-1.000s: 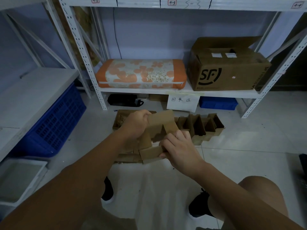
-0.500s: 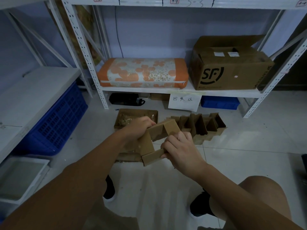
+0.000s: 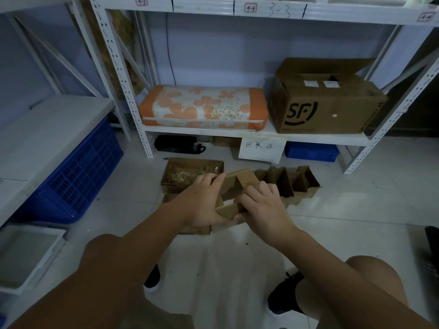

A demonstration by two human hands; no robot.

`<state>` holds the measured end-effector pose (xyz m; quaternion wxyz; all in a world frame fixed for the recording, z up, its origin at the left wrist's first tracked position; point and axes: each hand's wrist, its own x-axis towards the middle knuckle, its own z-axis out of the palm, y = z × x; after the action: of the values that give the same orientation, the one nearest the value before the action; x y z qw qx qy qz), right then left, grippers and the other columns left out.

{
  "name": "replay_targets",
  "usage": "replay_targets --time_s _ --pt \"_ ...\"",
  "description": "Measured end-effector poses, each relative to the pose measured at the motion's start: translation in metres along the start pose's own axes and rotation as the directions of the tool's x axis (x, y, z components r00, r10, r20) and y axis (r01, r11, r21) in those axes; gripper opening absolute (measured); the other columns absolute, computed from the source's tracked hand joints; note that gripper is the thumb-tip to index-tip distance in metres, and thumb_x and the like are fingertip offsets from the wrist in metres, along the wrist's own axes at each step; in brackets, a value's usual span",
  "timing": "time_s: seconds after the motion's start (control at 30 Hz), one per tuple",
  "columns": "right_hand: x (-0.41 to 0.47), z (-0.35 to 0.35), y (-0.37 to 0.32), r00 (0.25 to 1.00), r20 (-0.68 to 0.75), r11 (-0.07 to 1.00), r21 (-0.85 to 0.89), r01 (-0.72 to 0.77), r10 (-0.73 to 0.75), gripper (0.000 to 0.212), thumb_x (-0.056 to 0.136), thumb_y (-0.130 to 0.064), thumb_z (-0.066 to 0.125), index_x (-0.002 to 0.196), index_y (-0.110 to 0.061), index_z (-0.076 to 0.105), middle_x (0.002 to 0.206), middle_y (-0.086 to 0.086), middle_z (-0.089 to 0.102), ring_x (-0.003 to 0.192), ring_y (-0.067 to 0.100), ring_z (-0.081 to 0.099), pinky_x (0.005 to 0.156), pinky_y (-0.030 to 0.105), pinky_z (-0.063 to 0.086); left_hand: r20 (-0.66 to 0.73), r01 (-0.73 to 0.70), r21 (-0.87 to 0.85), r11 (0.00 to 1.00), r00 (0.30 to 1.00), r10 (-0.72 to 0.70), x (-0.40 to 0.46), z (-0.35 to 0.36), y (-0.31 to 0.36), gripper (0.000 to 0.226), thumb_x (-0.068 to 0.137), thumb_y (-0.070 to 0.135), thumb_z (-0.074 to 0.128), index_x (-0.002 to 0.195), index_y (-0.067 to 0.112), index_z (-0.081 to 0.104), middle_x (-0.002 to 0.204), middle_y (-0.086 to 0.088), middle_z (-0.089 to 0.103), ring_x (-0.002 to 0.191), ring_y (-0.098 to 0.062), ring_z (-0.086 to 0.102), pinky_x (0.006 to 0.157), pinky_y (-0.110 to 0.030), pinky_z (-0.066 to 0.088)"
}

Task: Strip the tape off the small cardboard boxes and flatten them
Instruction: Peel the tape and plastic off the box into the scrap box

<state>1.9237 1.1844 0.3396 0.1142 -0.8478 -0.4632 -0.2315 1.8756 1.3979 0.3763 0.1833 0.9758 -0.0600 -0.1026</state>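
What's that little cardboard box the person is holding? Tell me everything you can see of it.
The small cardboard box is plain brown corrugated card, unprinted, and partly opened out, with panels and flaps standing at angles. It is held in the air above the floor, in front of the shelf. The left hand grips its left side, fingers over the top edge; the right hand grips its right side and a lower flap. Any tape on it is too dim to make out.
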Motion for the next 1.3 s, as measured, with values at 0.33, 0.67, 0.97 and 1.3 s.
replay_targets --time_s 0.33,0.67,0.97,1.3 --pt "0.007 -0.027 0.013 0.966 0.246 0.994 -0.045 0.096 -0.082 0.039 0.091 -0.061 0.056 0.109 -0.028 0.069 0.127 -0.006 0.06 0.129 0.024 0.046 0.106 0.046 0.042 -0.117 -0.105 0.172 0.979 0.985 0.127 -0.002 0.001 -0.004 0.116 0.078 0.061 0.078 0.162 0.026 0.007 0.149 -0.001 0.031 0.131 -0.02 0.031 0.104 -0.039 0.046" --pt "-0.005 -0.037 0.028 0.979 0.184 0.991 -0.117 -0.064 0.085 0.073 0.082 -0.063 0.07 0.138 -0.018 0.056 0.155 0.002 0.044 0.141 0.03 0.04 0.114 0.05 0.038 -0.167 -0.079 0.11 0.991 0.981 0.097 -0.008 0.002 -0.014 0.118 0.077 0.057 0.082 0.164 0.024 0.009 0.149 0.004 0.033 0.131 -0.015 0.031 0.103 -0.032 0.043" --pt "-0.008 -0.035 0.038 0.981 0.086 0.971 -0.183 -0.156 0.174 0.083 0.076 -0.062 0.078 0.142 -0.019 0.053 0.155 0.003 0.044 0.133 0.03 0.047 0.11 0.049 0.037 -0.172 -0.081 0.093 0.992 0.98 0.096 -0.006 -0.007 -0.011 0.118 0.078 0.055 0.083 0.164 0.025 0.009 0.149 0.006 0.032 0.131 -0.013 0.03 0.108 -0.032 0.039" --pt "-0.014 -0.021 0.032 0.842 0.074 0.813 0.225 -0.536 0.535 0.088 0.074 -0.042 0.087 0.151 -0.021 0.048 0.14 0.006 0.056 0.13 0.027 0.047 0.105 0.047 0.044 -0.23 -0.075 0.054 0.996 0.969 0.086 0.001 -0.016 -0.003 0.115 0.077 0.051 0.086 0.164 0.023 0.015 0.148 0.005 0.036 0.132 -0.014 0.032 0.111 -0.039 0.041"
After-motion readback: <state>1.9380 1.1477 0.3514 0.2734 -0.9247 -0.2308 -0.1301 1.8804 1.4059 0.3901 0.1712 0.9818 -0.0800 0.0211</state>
